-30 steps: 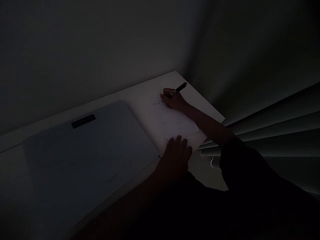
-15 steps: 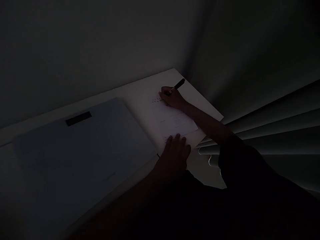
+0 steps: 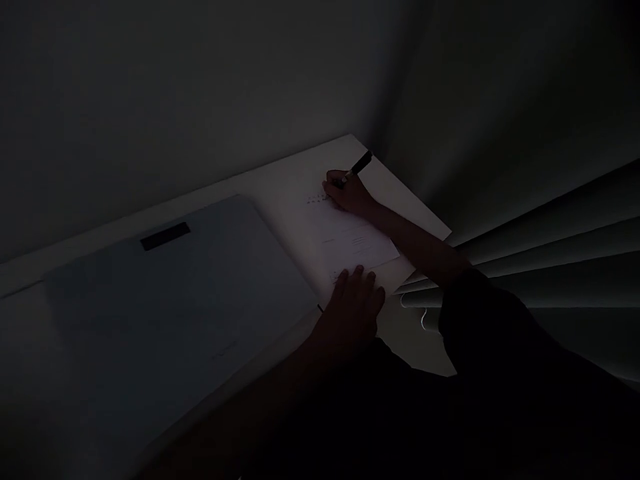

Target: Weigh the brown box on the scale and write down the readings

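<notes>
A dark pen (image 3: 362,162) slants up and to the right out of my right hand (image 3: 346,192), whose fingers are closed around it. Beneath that hand lies a white sheet of paper (image 3: 357,241) with rows of small dark marks, too dim to read. The pen's tip is hidden behind my fingers. My left hand (image 3: 351,305) rests flat with its fingers spread on the near edge of the paper.
The paper lies on a pale tabletop (image 3: 280,200) set against a wall (image 3: 175,100). A large blue-grey panel or mat (image 3: 190,307) with a dark rectangle (image 3: 165,236) covers the left side. Folded curtains (image 3: 560,253) hang at the right. The scene is very dark.
The whole view has shifted slightly, so the table and hands appear a little further right. Both hands keep nearly the same places on the paper.
</notes>
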`<state>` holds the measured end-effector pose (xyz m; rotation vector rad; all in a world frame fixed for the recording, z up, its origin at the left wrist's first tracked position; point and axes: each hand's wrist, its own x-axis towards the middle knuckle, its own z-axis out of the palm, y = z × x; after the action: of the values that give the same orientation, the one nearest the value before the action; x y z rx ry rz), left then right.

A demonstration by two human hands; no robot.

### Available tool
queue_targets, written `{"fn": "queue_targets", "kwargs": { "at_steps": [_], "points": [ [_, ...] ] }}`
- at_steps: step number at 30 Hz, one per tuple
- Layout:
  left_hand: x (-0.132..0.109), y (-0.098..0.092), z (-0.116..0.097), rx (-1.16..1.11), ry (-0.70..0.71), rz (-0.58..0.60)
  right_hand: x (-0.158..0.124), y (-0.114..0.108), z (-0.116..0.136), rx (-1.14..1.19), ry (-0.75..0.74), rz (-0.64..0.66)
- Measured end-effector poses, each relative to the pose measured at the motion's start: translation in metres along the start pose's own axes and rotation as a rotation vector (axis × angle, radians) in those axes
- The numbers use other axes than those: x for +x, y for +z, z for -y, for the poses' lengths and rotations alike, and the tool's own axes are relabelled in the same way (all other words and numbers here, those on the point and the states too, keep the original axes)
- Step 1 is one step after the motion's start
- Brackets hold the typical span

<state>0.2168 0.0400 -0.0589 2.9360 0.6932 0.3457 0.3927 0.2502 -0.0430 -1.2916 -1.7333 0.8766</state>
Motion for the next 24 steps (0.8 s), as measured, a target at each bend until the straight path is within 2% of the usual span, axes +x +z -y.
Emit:
{"fn": "queue_targets", "kwargs": {
  "at_steps": [3, 6, 8, 12, 16, 20, 24],
  "points": [
    [0.001, -0.001, -0.001, -0.026, -0.01, 0.011, -0.003, -0.003, 0.004, -0.088, -0.031, -0.036],
    [0.002, -0.001, -0.001, -0.061, -0.027, 0.03, -0.009, -0.007, 0.015, -0.338, -0.22, -0.072],
    [0.002, -0.003, -0.002, -0.064, -0.032, 0.039, -0.011, -0.009, 0.022, -0.531, -0.284, -0.042],
    [0.003, -0.008, -0.002, -0.049, -0.025, 0.052, -0.01, -0.014, 0.024, -0.795, -0.265, 0.077],
    [0.004, -0.014, -0.002, -0.048, -0.031, 0.078, -0.007, -0.017, 0.02, -0.907, -0.27, 0.186],
    [0.005, -0.016, -0.004, -0.02, -0.038, 0.064, -0.007, -0.017, 0.02, -0.972, -0.28, 0.211],
    [0.001, -0.024, -0.007, 0.132, 0.062, 0.011, -0.008, -0.019, 0.024, -1.006, -0.3, 0.244]
  ]
}}
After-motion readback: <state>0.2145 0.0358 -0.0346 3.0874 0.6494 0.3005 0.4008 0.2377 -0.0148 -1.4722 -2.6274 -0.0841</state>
